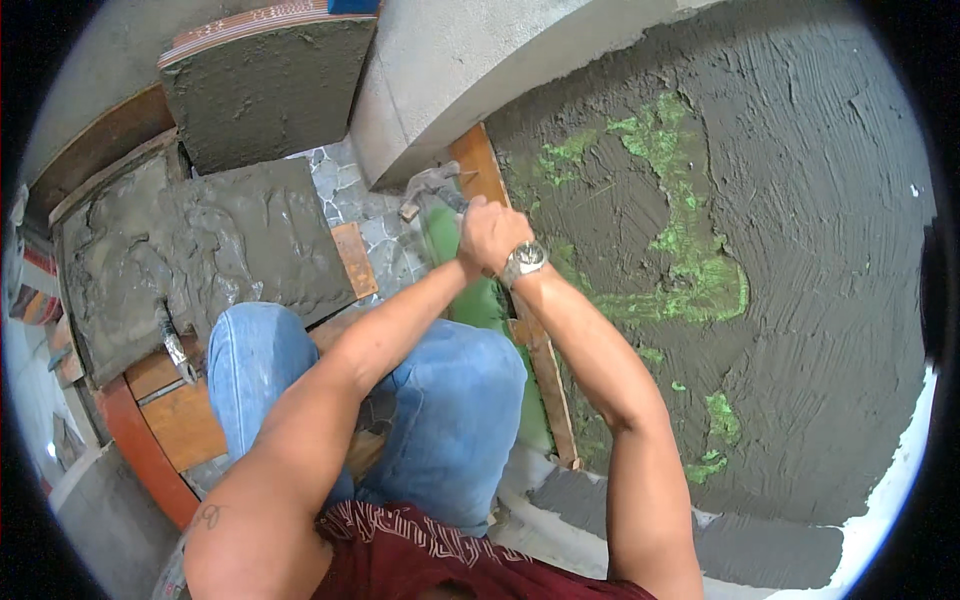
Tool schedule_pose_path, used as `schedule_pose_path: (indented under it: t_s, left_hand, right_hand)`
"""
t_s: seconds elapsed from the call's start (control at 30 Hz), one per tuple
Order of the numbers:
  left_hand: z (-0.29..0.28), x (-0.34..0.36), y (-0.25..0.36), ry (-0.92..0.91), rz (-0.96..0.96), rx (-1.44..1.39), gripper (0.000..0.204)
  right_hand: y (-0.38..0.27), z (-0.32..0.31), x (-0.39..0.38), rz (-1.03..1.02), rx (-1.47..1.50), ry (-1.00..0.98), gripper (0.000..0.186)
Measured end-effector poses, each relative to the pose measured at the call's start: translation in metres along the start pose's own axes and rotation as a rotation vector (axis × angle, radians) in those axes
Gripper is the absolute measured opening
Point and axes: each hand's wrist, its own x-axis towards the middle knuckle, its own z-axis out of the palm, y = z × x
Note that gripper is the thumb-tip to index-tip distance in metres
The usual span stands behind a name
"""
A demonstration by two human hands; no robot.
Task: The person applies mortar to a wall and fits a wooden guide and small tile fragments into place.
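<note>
Hammer (430, 189) slants away and leftward from the right hand (497, 232), the one nearer its head, closed round the handle beside the wooden strip (483, 168); the mostly hidden left hand's (473, 263) grip I cannot tell.

Right grip (500, 230) is hiding most of the left grip (472, 260), grey tool head (430, 188) is looking blurry, top edge is chopping a blue thing (352, 6), mortar (265, 215) is kinda swallowing a silvery handle's (177, 348) end.
</note>
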Motion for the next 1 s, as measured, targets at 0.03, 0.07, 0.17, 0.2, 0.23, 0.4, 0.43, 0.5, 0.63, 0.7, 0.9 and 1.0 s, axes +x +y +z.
schedule_pose_path:
  t_s: [0.03,0.07,0.17,0.2,0.23,0.4,0.43,0.5,0.63,0.7,0.9,1.0]
  left_hand:
    - [-0.008,-0.003,-0.007,0.003,0.007,0.014,0.025]
    - [-0.017,-0.002,-0.011,0.009,0.020,0.025,0.024]
    - [-0.015,-0.002,-0.010,-0.005,0.041,0.031,0.022]
    - [-0.011,-0.001,-0.007,-0.014,0.038,0.035,0.021]
    - [0.003,0.000,-0.001,-0.035,0.022,0.029,0.021]
    - [-0.016,-0.011,-0.018,-0.053,-0.028,0.142,0.020]
    - [-0.031,-0.013,-0.023,-0.052,-0.043,0.192,0.020]
    - [-0.061,-0.016,-0.041,-0.052,-0.066,0.330,0.021]
    - [-0.089,-0.021,-0.035,-0.117,-0.020,0.862,0.021]
    - [-0.141,-0.009,-0.023,0.034,-0.103,0.917,0.026]
    - [-0.177,-0.028,0.016,0.024,-0.474,0.691,0.035]
    - [-0.199,-0.015,0.044,-0.085,-0.285,1.021,0.039]
  right_hand:
    - [-0.014,-0.005,-0.006,0.033,0.047,-0.049,0.040]
    - [-0.025,-0.011,-0.012,-0.008,0.019,-0.063,0.033]
    - [-0.040,-0.033,-0.018,-0.097,0.004,-0.124,0.035]
    - [-0.034,-0.026,-0.012,-0.059,0.034,-0.104,0.039]
    - [-0.013,-0.012,-0.006,0.035,0.035,-0.092,0.042]
    - [-0.027,0.001,-0.002,0.027,0.004,-0.061,0.037]
    - [-0.036,-0.010,-0.007,0.028,0.010,-0.065,0.037]
    - [-0.047,-0.024,-0.015,-0.097,0.075,-0.133,0.039]
    - [0.028,0.008,-0.014,0.079,-0.012,0.040,0.034]
    - [0.000,0.015,-0.003,0.048,0.007,0.058,0.032]
    - [-0.014,0.004,-0.028,0.024,0.042,-0.108,0.033]
    - [0.001,-0.003,-0.009,0.143,0.026,-0.049,0.029]
